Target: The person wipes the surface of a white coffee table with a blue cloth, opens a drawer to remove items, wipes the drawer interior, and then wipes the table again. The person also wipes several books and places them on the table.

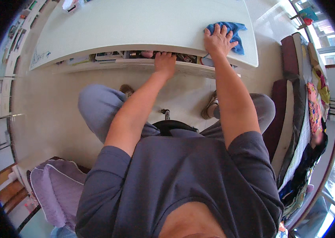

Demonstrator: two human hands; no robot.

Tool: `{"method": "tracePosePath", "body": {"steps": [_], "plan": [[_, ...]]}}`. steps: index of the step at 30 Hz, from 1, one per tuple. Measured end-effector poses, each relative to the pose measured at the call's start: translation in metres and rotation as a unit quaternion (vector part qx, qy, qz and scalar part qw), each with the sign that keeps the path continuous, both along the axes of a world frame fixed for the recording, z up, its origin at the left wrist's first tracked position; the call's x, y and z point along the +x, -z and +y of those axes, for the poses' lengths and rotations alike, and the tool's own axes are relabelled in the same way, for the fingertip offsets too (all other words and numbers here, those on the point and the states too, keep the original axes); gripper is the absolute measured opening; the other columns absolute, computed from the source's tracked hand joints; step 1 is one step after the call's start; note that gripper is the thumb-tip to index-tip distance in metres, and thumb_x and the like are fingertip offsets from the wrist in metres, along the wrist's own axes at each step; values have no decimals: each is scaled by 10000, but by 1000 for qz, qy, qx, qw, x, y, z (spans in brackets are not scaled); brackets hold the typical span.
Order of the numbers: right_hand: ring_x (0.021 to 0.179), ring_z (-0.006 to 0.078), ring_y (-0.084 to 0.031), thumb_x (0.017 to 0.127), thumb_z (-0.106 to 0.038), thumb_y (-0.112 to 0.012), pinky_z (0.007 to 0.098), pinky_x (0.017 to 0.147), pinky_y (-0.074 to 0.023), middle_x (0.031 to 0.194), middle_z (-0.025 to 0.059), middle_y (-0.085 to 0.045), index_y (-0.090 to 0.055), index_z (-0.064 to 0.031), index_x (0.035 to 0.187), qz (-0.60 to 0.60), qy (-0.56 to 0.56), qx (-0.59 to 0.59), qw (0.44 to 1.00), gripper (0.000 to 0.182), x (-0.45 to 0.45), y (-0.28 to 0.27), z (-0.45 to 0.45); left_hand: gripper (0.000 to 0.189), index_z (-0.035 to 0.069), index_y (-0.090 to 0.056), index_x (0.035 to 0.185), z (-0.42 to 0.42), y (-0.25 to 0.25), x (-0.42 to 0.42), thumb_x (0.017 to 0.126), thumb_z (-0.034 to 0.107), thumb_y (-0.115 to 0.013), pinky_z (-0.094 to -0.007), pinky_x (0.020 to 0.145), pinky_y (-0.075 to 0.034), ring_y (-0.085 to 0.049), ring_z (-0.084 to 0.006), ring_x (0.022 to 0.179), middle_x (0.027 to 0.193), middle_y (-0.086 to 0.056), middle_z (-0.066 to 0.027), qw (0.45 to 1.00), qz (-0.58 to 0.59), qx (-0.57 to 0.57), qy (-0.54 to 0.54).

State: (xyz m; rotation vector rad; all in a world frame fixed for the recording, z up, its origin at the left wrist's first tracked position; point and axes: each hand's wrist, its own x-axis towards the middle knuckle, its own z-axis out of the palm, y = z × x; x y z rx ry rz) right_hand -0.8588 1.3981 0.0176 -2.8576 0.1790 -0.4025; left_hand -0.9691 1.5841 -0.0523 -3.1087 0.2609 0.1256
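Observation:
A white table [120, 26] with a glossy top spans the upper part of the head view. Near its right end, my right hand [219, 41] lies spread and palm down on a crumpled blue cloth [238, 38], pressing it against the tabletop. My left hand [165, 62] rests over the front edge of a partly pulled-out drawer [137, 62] under the table, with its fingertips inside. Small items lie in the drawer's compartments, among them a pinkish object [147, 53] just left of my left fingers. Whether those fingers touch any item cannot be told.
A clear plastic container [71, 4] stands at the table's far left. On the right is a sofa [290, 59] with clothes and bedding on it. A purple plush-covered seat [54, 190] is behind at the lower left. White shelves line the left wall.

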Motion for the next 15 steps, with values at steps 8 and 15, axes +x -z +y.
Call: {"method": "tracePosePath", "body": {"steps": [8, 15], "plan": [[1469, 397, -225, 942, -522, -461, 701, 1129, -82, 1564, 106, -345, -439, -179, 1467, -46, -16, 3, 999, 627, 1, 7, -3, 130, 84, -653, 895, 11, 22, -51, 787, 68, -583, -422, 773, -534, -636, -286, 967, 961, -643, -98, 990, -84, -73, 90], [1426, 376, -315, 935, -497, -493, 642, 1140, -162, 1507, 102, -422, -498, -191, 1419, -108, -22, -25, 994, 572, 3, 20, -3, 125, 63, -649, 873, 6, 14, -92, 760, 50, -596, -430, 718, -541, -635, -295, 923, 923, -640, -108, 993, -38, -52, 103]]}}
